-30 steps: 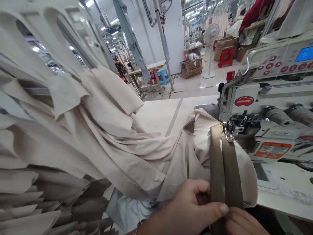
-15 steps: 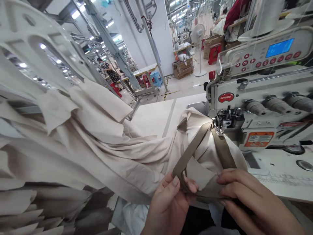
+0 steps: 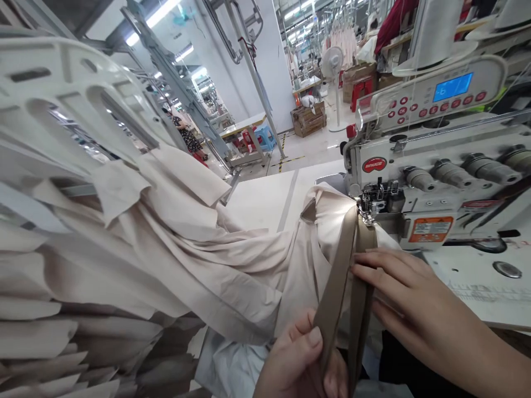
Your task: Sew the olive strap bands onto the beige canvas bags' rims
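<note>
A brown fabric strip [image 3: 338,279] runs from the presser foot [image 3: 366,217] of the sewing machine [image 3: 398,160] down toward me in two lengths. My left hand [image 3: 301,356] pinches the left length between thumb and fingers. On the right length, just below the presser foot, rests my right hand [image 3: 409,293], its fingertips closed on the strip's edge. Pale beige fabric [image 3: 249,265] lies under the strip and spreads left over the table. Part of it sits bunched beside the needle, in the machine's light. My left fingertips are partly hidden behind the strip.
Beige cloth hangs from a white slotted rack [image 3: 53,94] at left, above stacked cut pieces [image 3: 37,354]. White thread cones [image 3: 440,33] stand over the machine. Farther off are a fan [image 3: 332,62], a cardboard box [image 3: 309,119] and a person in a patterned garment [image 3: 188,132].
The strip's loop has been drawn into two long, nearly parallel lengths. My right hand has moved up toward the presser foot; my left hand is lower and slightly right.
</note>
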Available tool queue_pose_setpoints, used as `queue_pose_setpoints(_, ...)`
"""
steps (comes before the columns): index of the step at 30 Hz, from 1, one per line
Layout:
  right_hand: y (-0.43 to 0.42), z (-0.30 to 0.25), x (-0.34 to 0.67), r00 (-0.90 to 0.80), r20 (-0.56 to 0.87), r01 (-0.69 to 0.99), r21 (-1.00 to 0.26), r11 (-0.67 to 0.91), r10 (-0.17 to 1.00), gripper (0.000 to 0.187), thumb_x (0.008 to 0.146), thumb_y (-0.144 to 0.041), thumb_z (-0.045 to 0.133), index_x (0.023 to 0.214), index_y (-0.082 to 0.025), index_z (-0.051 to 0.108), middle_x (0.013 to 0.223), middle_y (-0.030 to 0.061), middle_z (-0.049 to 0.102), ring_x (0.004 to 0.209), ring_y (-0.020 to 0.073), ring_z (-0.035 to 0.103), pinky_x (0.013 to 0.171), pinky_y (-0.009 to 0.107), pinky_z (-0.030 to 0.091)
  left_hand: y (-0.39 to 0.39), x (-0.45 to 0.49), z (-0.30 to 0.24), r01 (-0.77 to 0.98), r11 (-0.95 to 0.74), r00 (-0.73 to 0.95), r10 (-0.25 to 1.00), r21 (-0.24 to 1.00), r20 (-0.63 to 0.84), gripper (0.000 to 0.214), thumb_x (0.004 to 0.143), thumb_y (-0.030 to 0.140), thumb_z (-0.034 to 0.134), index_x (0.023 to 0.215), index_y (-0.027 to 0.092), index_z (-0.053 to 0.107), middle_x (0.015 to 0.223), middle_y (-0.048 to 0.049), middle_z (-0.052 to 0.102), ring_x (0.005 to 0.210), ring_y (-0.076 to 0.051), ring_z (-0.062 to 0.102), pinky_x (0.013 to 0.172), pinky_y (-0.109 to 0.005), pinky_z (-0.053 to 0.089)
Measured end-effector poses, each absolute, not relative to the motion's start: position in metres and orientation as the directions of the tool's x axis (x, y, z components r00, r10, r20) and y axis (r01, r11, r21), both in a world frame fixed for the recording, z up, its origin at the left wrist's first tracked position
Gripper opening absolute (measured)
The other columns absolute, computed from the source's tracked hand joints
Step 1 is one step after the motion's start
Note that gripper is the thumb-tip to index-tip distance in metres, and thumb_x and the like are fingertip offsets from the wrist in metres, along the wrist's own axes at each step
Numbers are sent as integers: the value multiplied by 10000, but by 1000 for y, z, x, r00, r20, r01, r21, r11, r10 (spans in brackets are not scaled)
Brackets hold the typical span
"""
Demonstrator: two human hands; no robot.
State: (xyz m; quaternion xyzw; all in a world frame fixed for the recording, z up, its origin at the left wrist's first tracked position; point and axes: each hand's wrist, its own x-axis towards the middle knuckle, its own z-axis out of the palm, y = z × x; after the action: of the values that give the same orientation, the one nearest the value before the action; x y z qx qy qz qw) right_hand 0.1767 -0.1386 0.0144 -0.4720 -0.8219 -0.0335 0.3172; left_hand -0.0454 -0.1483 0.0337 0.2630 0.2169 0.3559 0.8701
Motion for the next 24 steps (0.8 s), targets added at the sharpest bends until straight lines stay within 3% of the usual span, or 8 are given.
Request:
queue_pose_setpoints(2,-139,19,177,-395,557,793,-194,577,730,326,923,-172,445,1234,-222,530,1230,70,655,1189,254,553,922,486,498,-152,-47,30,-495,621,662,723,607,-200,229,908,353,675,865,134,620,506,43,501,423,-64,419,476,-149,318)
queue_pose_setpoints(5,-143,32,171,-459,586,737,-167,654,668,320,916,-167,451,1214,-213,559,1135,26,692,1180,190,580,1033,392,383,-157,-51,27,-495,635,655,721,593,-225,231,905,349,680,885,127,620,521,32,534,446,-65,469,500,-147,355)
queue_pose_setpoints(8,-148,41,164,-486,605,651,-231,724,630,226,898,-169,486,1063,-275,599,968,-57,702,1025,113,659,1058,269,340,-161,-53,27,-513,635,627,737,578,-253,228,911,332,677,856,117,625,538,15,576,491,-77,544,525,-153,412)
queue_pose_setpoints(10,-151,41,161,-512,569,607,-290,740,643,176,877,-144,503,959,-282,576,890,-66,670,928,106,675,1039,257,373,-161,-54,28,-533,623,596,756,573,-268,209,923,306,666,862,107,640,565,-2,616,518,-86,586,500,-143,417)
queue_pose_setpoints(14,-154,31,161,-509,477,609,-388,692,716,183,890,-76,410,896,-234,502,862,17,579,836,136,629,808,286,511,-158,-56,28,-607,559,494,822,565,-282,144,919,265,683,910,122,666,643,-14,671,708,-121,676,569,-146,476)
queue_pose_setpoints(17,-155,25,162,-552,443,592,-389,706,707,140,928,-111,422,900,-230,489,826,22,546,731,138,580,589,241,486,-156,-59,26,-668,513,422,858,539,-293,126,904,277,708,951,163,682,709,1,702,805,-121,697,624,-147,499)
queue_pose_setpoints(21,-157,21,162,-465,419,686,-387,617,780,178,974,-149,381,837,-229,460,758,8,493,677,149,538,556,262,440,-156,-61,24,-708,505,386,862,495,-328,130,876,264,745,968,179,710,750,12,729,797,-97,705,576,-130,491)
queue_pose_setpoints(24,-157,24,158,-479,449,683,-350,641,755,129,958,-154,405,872,-223,472,750,11,521,654,142,563,539,250,474,-158,-59,26,-711,515,378,854,480,-356,149,854,264,767,954,167,714,736,1,730,766,-104,702,544,-135,485)
